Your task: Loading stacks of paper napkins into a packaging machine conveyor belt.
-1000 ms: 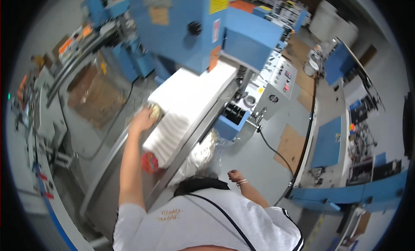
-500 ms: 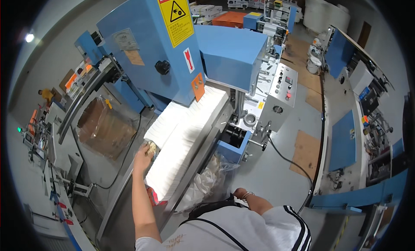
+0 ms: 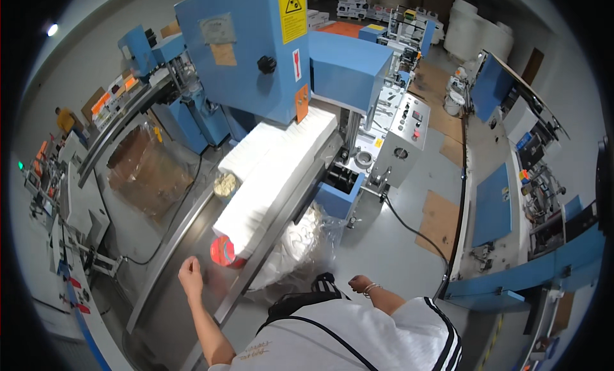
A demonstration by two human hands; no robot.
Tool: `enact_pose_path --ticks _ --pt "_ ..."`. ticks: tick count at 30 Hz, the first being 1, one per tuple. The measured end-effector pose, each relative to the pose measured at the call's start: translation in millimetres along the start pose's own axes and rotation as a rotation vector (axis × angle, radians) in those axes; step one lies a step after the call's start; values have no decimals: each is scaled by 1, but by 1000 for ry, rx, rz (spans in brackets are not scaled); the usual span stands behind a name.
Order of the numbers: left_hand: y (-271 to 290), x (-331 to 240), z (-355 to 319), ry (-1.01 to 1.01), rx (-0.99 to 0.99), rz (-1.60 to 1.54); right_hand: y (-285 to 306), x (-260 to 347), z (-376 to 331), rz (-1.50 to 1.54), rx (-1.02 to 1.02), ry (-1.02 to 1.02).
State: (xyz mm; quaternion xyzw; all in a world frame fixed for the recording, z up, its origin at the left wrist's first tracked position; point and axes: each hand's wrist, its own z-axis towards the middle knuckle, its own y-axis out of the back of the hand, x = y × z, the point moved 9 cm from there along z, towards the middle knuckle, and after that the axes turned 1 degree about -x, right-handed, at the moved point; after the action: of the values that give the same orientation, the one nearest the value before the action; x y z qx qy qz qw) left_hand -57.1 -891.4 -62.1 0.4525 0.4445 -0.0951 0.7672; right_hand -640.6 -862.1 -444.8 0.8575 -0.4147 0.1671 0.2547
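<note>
A long stack of white folded paper [image 3: 275,173] lies on the steel conveyor table [image 3: 167,253] and runs out of the blue machine [image 3: 256,58]. A red round object [image 3: 224,251] sits at the stack's near end. My left hand [image 3: 190,272] hovers over the table just left of that red object, fingers curled, holding nothing. It is clear of the stack. My right hand [image 3: 359,284], with a bracelet at the wrist, hangs by my side over the floor with its fingers curled in, apart from everything.
A clear plastic bag of white scraps [image 3: 300,249] stands by the table's right side. A grey control panel [image 3: 404,134] with buttons is at the machine's right. A bagged brown bin [image 3: 148,171] stands at the left, and a black cable [image 3: 416,233] crosses the floor.
My left hand has drawn back from the white stack toward my body, past the red object. The right hand stays low at my side.
</note>
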Motion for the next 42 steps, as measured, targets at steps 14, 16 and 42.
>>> enact_pose_path --ticks 14,16,42 --pt "-6 31 -43 -17 -45 -63 -56 27 37 -784 481 612" --pt "0 50 -45 98 -27 -83 -68 16 46 -612 509 542" --pt "-8 50 -50 130 -77 70 -106 36 30 -430 254 889"
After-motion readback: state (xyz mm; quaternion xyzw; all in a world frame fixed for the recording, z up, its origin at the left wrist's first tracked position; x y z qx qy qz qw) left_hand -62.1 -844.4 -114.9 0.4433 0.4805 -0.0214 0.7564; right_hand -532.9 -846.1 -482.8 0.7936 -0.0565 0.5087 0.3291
